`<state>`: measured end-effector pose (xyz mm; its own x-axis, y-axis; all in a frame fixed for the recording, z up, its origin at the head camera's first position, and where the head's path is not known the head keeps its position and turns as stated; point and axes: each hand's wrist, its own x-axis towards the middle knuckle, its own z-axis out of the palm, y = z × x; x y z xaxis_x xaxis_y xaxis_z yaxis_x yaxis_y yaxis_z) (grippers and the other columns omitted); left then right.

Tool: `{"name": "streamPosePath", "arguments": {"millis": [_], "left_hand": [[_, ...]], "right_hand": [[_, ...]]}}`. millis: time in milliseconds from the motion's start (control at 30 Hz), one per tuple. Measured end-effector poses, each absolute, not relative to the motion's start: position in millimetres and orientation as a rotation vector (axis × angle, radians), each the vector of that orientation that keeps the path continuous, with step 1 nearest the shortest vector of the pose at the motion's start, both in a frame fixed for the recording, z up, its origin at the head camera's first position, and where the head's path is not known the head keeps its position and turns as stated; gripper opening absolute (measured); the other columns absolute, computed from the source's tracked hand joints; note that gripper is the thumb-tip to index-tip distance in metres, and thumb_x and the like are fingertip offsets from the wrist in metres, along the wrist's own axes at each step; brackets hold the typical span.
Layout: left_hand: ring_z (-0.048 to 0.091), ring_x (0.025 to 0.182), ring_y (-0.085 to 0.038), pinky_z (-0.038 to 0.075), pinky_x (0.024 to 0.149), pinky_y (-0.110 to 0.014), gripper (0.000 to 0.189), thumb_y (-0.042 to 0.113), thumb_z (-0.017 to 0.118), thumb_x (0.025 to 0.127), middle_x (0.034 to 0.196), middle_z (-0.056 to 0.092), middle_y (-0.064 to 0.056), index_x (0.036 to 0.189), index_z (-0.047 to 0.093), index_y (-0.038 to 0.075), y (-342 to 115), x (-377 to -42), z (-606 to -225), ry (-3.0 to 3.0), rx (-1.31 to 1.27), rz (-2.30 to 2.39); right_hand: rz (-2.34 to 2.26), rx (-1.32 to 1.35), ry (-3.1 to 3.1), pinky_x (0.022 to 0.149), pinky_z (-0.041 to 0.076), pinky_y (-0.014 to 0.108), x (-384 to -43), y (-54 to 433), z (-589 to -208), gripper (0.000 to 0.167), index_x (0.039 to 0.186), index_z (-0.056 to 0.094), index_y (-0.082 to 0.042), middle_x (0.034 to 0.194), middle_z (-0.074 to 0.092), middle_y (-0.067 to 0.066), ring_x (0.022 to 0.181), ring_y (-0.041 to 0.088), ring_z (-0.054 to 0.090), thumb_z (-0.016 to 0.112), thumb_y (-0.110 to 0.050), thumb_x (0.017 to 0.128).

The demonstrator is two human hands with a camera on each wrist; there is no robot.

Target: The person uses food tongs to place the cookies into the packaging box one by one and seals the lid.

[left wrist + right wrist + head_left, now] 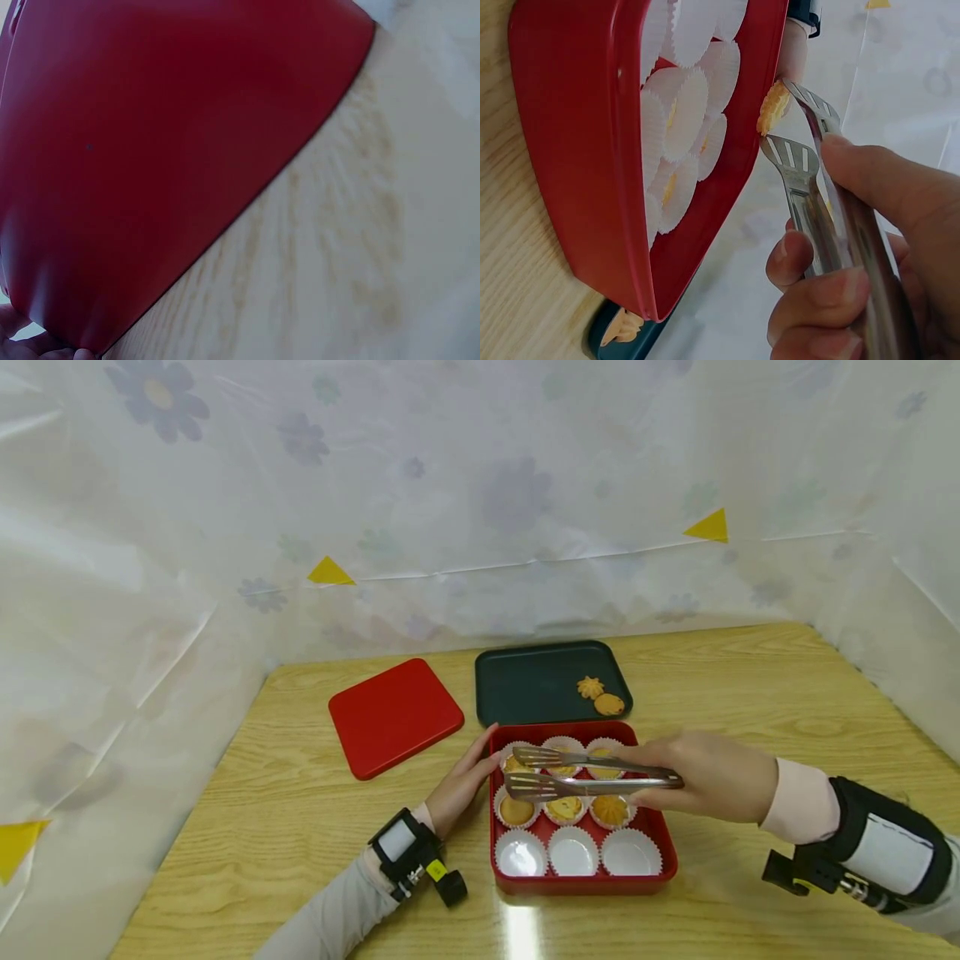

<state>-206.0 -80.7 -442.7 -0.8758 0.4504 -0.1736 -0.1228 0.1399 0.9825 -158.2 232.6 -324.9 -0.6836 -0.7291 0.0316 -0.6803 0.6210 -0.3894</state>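
Steel tongs [592, 787], gripped in the right hand's [697, 774] curled fingers, stretch over the red box [585, 885]; between their slotted tips, above the box's far-left part, a biscuit [774, 107] appears pinched; probably light, dry and crumbly, it calls for gentle pressure at opposite edges; the left hand [457, 785], fingers fairly straight, touches the box's left side.
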Motion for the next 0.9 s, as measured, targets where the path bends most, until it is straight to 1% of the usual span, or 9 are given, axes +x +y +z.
{"name": "streamPosePath", "arguments": {"millis": [67,200,267,400,500,600,733,900], "left_hand": [[0.006,0.149,-0.027,0.008,0.118,-0.059,0.061,0.034,0.043,0.102,0.163,0.013,-0.005,0.156,0.018,0.023,-81,-206,-443,1.998,0.308,1.782],[0.008,0.149,-0.027,0.010,0.118,-0.058,0.059,0.031,0.042,0.103,0.162,0.015,-0.005,0.156,0.019,0.022,-81,-207,-444,2.004,0.305,1.786],[0.008,0.149,-0.027,0.010,0.118,-0.057,0.059,0.031,0.042,0.103,0.162,0.015,-0.005,0.156,0.019,0.022,-80,-207,-444,2.004,0.300,1.786],[0.008,0.149,-0.028,0.010,0.118,-0.058,0.060,0.033,0.043,0.102,0.163,0.014,-0.005,0.156,0.018,0.023,-80,-206,-442,2.002,0.296,1.784],[0.008,0.149,-0.027,0.010,0.118,-0.058,0.060,0.033,0.042,0.102,0.163,0.014,-0.005,0.156,0.018,0.022,-80,-206,-441,1.992,0.308,1.797],[0.008,0.149,-0.027,0.010,0.118,-0.057,0.060,0.032,0.042,0.103,0.163,0.014,-0.005,0.156,0.018,0.022,-80,-206,-442,1.989,0.311,1.799],[0.008,0.149,-0.027,0.010,0.118,-0.058,0.060,0.032,0.042,0.103,0.162,0.014,-0.005,0.156,0.018,0.022,-80,-206,-442,1.992,0.301,1.790],[0.008,0.149,-0.026,0.010,0.118,-0.057,0.060,0.032,0.042,0.103,0.162,0.014,-0.005,0.156,0.018,0.022,-81,-206,-442,1.988,0.314,1.799]], "right_hand": [[-0.568,-1.183,2.698,0.051,0.041,0.015,-155,232,-325,0.051,0.123,0.064,0.000,0.086,0.062,-0.008,0.061,-0.005,0.044,0.071,-0.034,0.087],[-0.578,-1.185,2.657,0.053,0.044,0.015,-150,229,-327,0.050,0.121,0.065,0.000,0.093,0.065,-0.004,0.065,-0.004,0.048,0.069,-0.038,0.088],[-0.577,-1.190,2.637,0.054,0.045,0.015,-147,228,-328,0.050,0.121,0.065,-0.002,0.094,0.066,-0.005,0.067,-0.004,0.049,0.068,-0.040,0.088],[-0.547,-1.227,2.609,0.054,0.043,0.015,-144,225,-331,0.052,0.124,0.065,-0.006,0.092,0.065,-0.010,0.068,-0.004,0.048,0.067,-0.044,0.088],[-0.540,-1.227,2.583,0.053,0.041,0.015,-142,225,-333,0.054,0.127,0.063,-0.007,0.087,0.062,-0.014,0.065,-0.005,0.046,0.066,-0.045,0.088],[-0.557,-1.207,2.556,0.052,0.041,0.015,-141,224,-333,0.055,0.128,0.063,-0.006,0.091,0.064,-0.011,0.064,-0.005,0.046,0.067,-0.043,0.088],[-0.548,-1.189,2.549,0.053,0.042,0.015,-140,223,-334,0.056,0.126,0.064,-0.006,0.096,0.067,-0.006,0.066,-0.004,0.047,0.066,-0.046,0.088],[-0.544,-1.184,2.541,0.051,0.042,0.015,-138,221,-337,0.054,0.125,0.065,-0.006,0.095,0.067,-0.009,0.065,-0.004,0.046,0.069,-0.045,0.086]]}}
